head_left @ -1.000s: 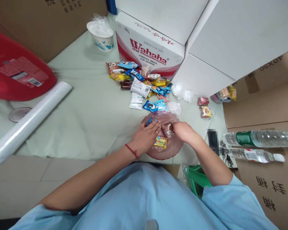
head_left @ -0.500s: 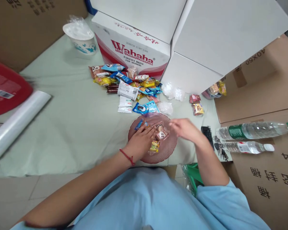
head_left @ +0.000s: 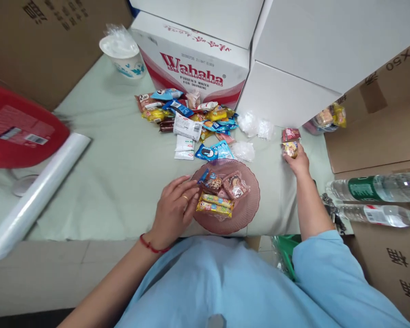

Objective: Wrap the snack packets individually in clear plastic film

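Yellow packet [head_left: 289, 148] is pinched in right hand [head_left: 300, 161], well apart from unclenched left hand [head_left: 172, 205].

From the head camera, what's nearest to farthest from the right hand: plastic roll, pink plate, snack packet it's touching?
1. Snack packet, touched by the right hand.
2. Pink plate, to its left.
3. Plastic roll, far left.

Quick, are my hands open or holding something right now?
Left hand: open, at the left rim of the pink plate.
Right hand: closed on a yellow snack packet.
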### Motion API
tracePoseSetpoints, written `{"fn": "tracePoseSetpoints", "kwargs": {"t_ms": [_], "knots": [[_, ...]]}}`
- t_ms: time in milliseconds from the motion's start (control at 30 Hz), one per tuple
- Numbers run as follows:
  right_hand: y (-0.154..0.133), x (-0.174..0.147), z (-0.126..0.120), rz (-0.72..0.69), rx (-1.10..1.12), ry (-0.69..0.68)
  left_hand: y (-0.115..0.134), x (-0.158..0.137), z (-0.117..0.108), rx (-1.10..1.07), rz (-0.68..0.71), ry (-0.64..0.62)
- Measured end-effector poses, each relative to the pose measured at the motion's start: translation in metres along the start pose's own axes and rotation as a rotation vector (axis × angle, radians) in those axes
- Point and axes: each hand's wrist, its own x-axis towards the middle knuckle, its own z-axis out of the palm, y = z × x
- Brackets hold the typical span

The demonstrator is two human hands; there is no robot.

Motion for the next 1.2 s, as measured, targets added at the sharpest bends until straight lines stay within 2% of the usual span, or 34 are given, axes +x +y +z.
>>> {"fn": "tracePoseSetpoints", "kwargs": {"t_ms": [100,200,300,367,467,533,633,733,833,933,1000,1100,1200], "knots": [[-0.005,-0.019,0.005,0.068,0.097,0.048,-0.003,-0.004,-0.001,0.011,-0.044,0.031],[-0.02,-0.047,-0.011,0.06,0.273,0.068,0.001,0.003,0.003,-0.022,-0.013,0.04],[-0.055,-0.089,-0.044,-0.096,0.463,0.013,0.004,0.01,0.011,-0.057,-0.005,0.001],[-0.09,-0.122,-0.066,-0.295,0.482,-0.16,0.003,0.011,0.017,-0.06,-0.03,-0.059],[-0.143,-0.16,-0.077,-0.62,0.316,-0.349,0.003,0.01,0.026,-0.053,-0.064,-0.148],[-0.17,-0.174,-0.069,-0.74,0.173,-0.422,0.004,0.01,0.027,-0.04,-0.074,-0.163],[-0.193,-0.181,-0.048,-0.765,-0.063,-0.474,0.01,0.013,0.02,0.003,-0.072,-0.113],[-0.202,-0.185,-0.036,-0.763,-0.225,-0.43,0.018,0.02,0.012,0.047,-0.016,-0.084],[-0.206,-0.19,-0.036,-0.734,-0.267,-0.38,0.022,0.029,0.014,0.089,0.072,-0.181],[-0.2,-0.185,-0.041,-0.739,-0.115,-0.43,0.023,0.035,0.027,0.135,0.089,-0.353],[-0.183,-0.167,-0.046,-0.719,0.068,-0.419,0.022,0.038,0.035,0.159,0.069,-0.43],[-0.14,-0.112,-0.055,-0.518,0.188,-0.193,0.021,0.038,0.041,0.18,0.054,-0.469],[-0.092,-0.038,-0.06,-0.271,0.079,0.048,0.021,0.038,0.04,0.194,0.058,-0.468]]}}
